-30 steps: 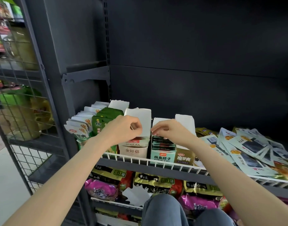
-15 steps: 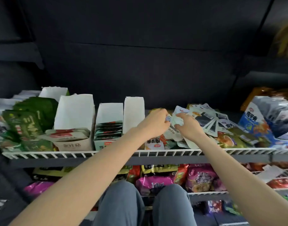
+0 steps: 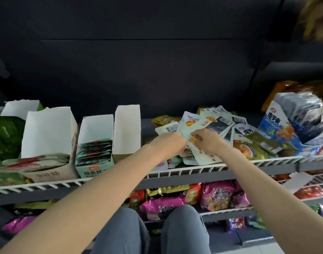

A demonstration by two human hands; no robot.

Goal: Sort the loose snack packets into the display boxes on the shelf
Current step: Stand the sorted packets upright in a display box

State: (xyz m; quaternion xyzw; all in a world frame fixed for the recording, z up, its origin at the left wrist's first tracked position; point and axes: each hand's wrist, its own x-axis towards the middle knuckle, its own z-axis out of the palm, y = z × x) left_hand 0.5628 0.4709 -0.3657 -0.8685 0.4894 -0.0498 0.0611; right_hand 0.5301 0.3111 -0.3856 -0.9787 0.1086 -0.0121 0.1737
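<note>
Wire shelf: both hands on pale packets. Left hand & right hand each pinch some. Empty box lies just left, nearer left hand.

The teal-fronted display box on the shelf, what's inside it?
The teal-fronted display box holds a stack of dark green-and-black packets filling its lower half. Only their edges show; the box floor and any packets further down are covered.

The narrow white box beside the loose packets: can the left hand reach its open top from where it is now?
Probably yes. The narrow white box stands just left of the left hand, its top open, nothing between them. The hand already grips pale packets, though.
</note>
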